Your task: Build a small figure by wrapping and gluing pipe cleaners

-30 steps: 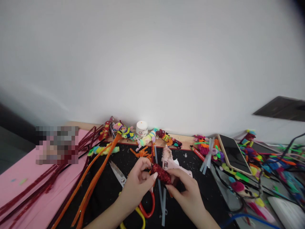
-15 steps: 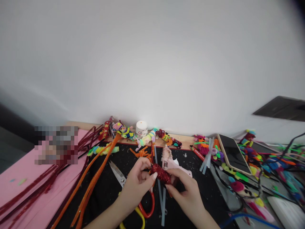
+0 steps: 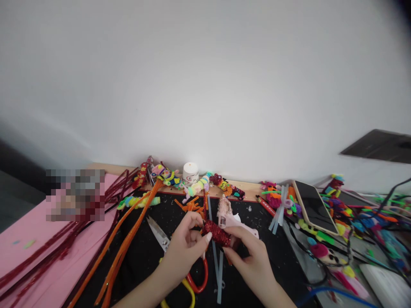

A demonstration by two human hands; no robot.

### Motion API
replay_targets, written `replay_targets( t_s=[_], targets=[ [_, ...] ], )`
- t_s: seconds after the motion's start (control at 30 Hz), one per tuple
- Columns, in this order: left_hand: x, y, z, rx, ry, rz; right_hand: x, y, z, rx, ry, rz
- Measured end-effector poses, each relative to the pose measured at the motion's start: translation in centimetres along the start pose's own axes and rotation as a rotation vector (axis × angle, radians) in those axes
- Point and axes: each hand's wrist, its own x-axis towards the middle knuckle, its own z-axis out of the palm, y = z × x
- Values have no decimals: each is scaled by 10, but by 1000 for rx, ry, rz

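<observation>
A dark red, glittery coil of wound pipe cleaner (image 3: pixel 217 234) is held level between both hands over the black mat. My left hand (image 3: pixel 188 241) pinches its left end with thumb and fingers. At the other end, my right hand (image 3: pixel 248 252) grips it, fingertips partly hidden behind it. Under my left hand lie scissors (image 3: pixel 199 280) with red and yellow handles, blades pointing up and left. Just behind the coil rests a pale pink glue gun (image 3: pixel 239 224). Clear glue sticks (image 3: pixel 220 278) lie beneath my hands.
Long orange pipe cleaners (image 3: pixel 123 248) and red ones (image 3: pixel 61 252) stretch across the left side, the red over a pink board (image 3: pixel 35 239). A white paper cup (image 3: pixel 191 173) stands by the wall. On the right are a phone (image 3: pixel 316 207) and a jumble of colourful pipe-cleaner figures (image 3: pixel 324 252).
The red coil has turned very slightly in my fingers. Both hands stay in nearly the same place, and the things on the table have not moved.
</observation>
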Motion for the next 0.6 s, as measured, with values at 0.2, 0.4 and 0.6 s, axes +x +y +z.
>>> replay_targets(
  t_s=[0.2, 0.4, 0.6],
  targets=[
    [0, 1, 1, -6, -11, -1, -1, 0, 0, -14, -5, 0],
    [-1, 0, 0, 11, -7, -2, -1, 2, 0, -30, -9, 3],
    [-1, 0, 0, 11, -2, -5, 0, 0, 0, -17, -1, -5]
  ],
)
